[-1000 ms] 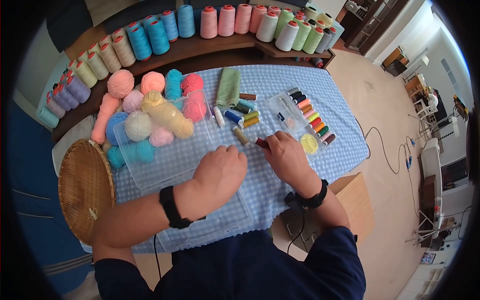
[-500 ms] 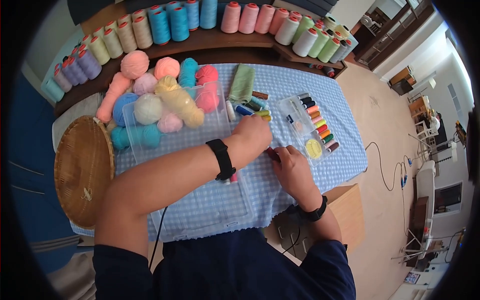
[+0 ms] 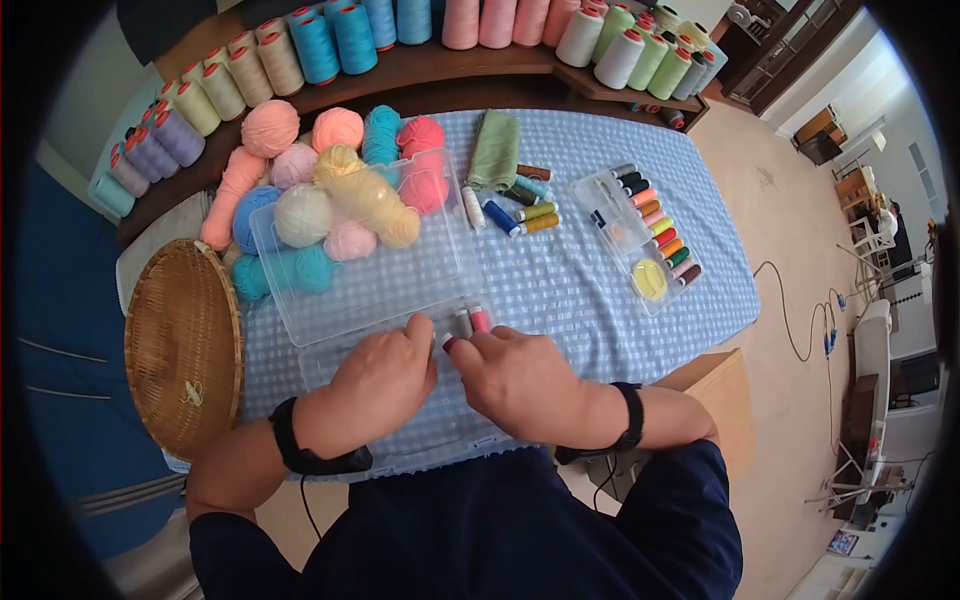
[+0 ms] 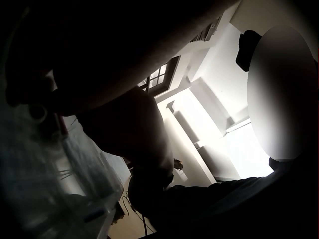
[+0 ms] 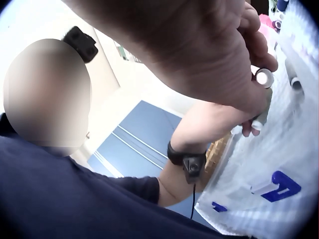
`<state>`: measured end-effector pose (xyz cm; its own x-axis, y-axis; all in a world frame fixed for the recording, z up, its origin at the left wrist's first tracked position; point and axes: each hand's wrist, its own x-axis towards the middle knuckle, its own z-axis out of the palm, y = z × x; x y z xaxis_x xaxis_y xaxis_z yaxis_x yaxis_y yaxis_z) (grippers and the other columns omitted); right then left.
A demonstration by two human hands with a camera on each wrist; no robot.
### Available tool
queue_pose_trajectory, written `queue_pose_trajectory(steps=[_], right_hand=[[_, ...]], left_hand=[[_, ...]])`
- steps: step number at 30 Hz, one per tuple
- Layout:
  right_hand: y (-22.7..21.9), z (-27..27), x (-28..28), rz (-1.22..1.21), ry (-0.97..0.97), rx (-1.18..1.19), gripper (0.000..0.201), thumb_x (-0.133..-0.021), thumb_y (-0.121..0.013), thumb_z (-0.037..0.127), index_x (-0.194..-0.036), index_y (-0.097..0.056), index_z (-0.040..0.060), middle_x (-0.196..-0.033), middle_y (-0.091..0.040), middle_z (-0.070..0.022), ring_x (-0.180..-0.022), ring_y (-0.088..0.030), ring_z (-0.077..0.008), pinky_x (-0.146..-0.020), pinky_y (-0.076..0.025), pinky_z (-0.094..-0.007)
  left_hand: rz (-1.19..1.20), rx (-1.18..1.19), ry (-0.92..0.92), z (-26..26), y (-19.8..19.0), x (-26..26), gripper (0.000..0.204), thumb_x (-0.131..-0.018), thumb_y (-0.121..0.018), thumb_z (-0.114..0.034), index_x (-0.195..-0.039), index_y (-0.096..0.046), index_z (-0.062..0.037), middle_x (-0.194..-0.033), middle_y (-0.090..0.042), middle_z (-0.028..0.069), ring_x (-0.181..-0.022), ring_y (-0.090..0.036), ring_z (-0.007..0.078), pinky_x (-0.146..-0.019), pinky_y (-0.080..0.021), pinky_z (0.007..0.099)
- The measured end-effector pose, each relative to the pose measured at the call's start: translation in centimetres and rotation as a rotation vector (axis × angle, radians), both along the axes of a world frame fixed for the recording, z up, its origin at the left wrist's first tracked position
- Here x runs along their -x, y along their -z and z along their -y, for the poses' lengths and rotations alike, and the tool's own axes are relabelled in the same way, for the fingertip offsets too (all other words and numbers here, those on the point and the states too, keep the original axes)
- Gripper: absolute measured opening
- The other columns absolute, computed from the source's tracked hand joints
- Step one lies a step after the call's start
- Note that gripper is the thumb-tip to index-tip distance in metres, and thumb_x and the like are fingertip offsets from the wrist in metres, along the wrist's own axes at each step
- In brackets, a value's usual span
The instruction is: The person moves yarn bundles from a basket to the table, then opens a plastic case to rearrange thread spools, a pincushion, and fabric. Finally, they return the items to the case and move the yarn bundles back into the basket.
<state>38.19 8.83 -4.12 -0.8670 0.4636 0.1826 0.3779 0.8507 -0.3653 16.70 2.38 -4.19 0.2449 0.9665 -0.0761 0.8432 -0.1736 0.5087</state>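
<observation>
Both hands are close together over a clear plastic box (image 3: 470,437) on the blue checked cloth. My right hand (image 3: 520,375) pinches a dark red thread spool (image 3: 449,343). My left hand (image 3: 380,375) holds an olive-tan spool (image 5: 266,107), whose white end shows below the fingers in the right wrist view. Just beyond the fingertips, a pink spool (image 3: 479,319) and a pale grey spool (image 3: 463,323) lie side by side in the box. The left wrist view is mostly dark.
A clear lid (image 3: 375,290) and yarn balls (image 3: 303,216) lie to the left, beside a wicker basket (image 3: 185,350). Loose spools such as a blue one (image 3: 502,218) lie by a green cloth (image 3: 495,150). A kit of spools (image 3: 612,255) is at right; thread cones (image 3: 355,42) line the back shelf.
My left hand reached forward to the loose spools, picked up the olive-tan one and came back. My right hand moved left and nearer with the dark red spool, to the clear box.
</observation>
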Motion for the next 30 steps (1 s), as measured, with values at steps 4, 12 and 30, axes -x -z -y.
queue_pose_trajectory(steps=[4, 12, 30], right_hand=[[2.0, 0.2, 2.3, 0.071, -0.041, -0.139, 0.014, -0.085, -0.069, 0.007, -0.095, -0.060, 0.0048, -0.085, -0.066, -0.0093, -0.081, -0.073, -0.0295, -0.062, -0.060, -0.0424], [-0.6, -0.6, -0.6, 0.095, -0.066, -0.232, 0.019, -0.079, -0.072, 0.007, -0.097, -0.066, 0.0036, -0.096, -0.062, -0.0115, -0.087, -0.066, -0.0280, -0.064, -0.058, -0.0374], [2.0, -11.4, -2.8, -0.083, 0.291, -0.256, 0.022, -0.087, -0.077, 0.009, -0.108, -0.073, 0.0028, -0.111, -0.067, -0.0158, -0.106, -0.066, -0.0363, -0.091, -0.057, -0.0459]], left_hand=[[-0.006, -0.005, -0.029, -0.1, 1.8, 0.4, 0.030, -0.092, -0.073, -0.010, -0.107, -0.052, 0.0045, -0.085, -0.069, 0.0296, -0.082, -0.069, 0.0520, -0.073, -0.056, 0.0588], [0.031, -0.032, 0.084, 0.3, 1.0, -0.3, 0.037, -0.090, -0.077, -0.019, -0.109, -0.056, 0.0055, -0.092, -0.071, 0.0264, -0.084, -0.071, 0.0488, -0.075, -0.058, 0.0546], [-0.132, -0.214, 0.117, -4.7, -1.8, -3.9, 0.024, -0.090, -0.078, -0.021, -0.099, -0.069, -0.0008, -0.085, -0.071, 0.0188, -0.082, -0.073, 0.0393, -0.075, -0.060, 0.0494]])
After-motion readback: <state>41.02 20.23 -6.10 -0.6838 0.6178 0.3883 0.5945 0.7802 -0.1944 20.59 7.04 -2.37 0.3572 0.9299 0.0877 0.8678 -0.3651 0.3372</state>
